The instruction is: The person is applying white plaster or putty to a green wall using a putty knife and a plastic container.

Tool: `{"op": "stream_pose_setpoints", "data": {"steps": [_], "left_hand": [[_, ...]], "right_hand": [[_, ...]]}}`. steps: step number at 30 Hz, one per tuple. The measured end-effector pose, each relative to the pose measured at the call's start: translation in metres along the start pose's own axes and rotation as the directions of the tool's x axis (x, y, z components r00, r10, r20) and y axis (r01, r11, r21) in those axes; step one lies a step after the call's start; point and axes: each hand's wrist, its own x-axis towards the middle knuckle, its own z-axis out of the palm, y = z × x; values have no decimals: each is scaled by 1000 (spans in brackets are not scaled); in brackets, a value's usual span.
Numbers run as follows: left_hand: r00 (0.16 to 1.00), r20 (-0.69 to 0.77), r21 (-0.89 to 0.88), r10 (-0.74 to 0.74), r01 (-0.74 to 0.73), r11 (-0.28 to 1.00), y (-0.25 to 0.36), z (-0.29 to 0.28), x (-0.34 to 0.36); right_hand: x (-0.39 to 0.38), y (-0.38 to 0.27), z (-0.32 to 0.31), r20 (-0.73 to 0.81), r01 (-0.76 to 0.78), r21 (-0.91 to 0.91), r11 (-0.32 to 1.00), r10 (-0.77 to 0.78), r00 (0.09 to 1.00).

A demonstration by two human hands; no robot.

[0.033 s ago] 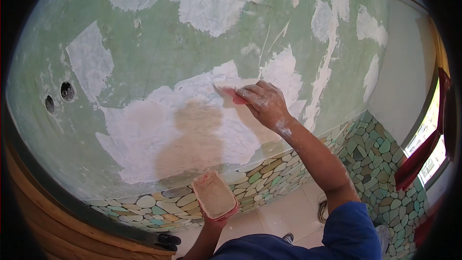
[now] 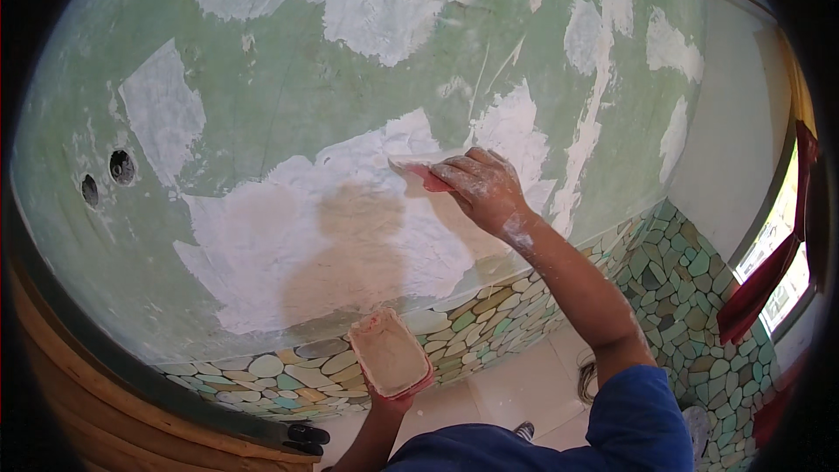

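My right hand [image 2: 485, 183], smeared with white, is closed around a red putty spreader [image 2: 422, 175]. The spreader's edge lies against the green wall [image 2: 288, 114], at the upper border of a large white filler patch [image 2: 262, 245]. Low in front of me, my left hand [image 2: 395, 402] grips a rectangular pinkish-red tub [image 2: 426, 382] from below. Pale filler [image 2: 393, 357] lies inside the tub, and its rim is crusted. Most of the left fingers are hidden behind the tub.
More white patches [image 2: 166, 109] mark the wall, with two round holes [image 2: 122, 166] at left. Pebble-style stone [image 2: 297, 371] runs along the wall's foot. At right are a dark red curtain [image 2: 760, 284] and a bright window [image 2: 782, 288]. A coiled cable [image 2: 586, 380] lies on the floor.
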Motion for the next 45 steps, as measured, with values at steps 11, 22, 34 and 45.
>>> {"op": "stream_pose_setpoints", "data": {"steps": [11,22,34,45], "left_hand": [[995,25,-35,-100,101,994,2,15,-13],[992,-43,7,-115,115,993,5,22,-1],[994,-85,23,-74,77,997,2,24,-8],[995,-46,44,-90,92,995,9,24,2]], "right_hand": [[66,124,-79,-474,-335,-154,930,228,850],[-1,6,-1,-150,-145,41,989,150,977],[94,169,-117,-501,-473,-23,881,400,768],[36,54,-14,-308,-212,99,972,232,923]]}}
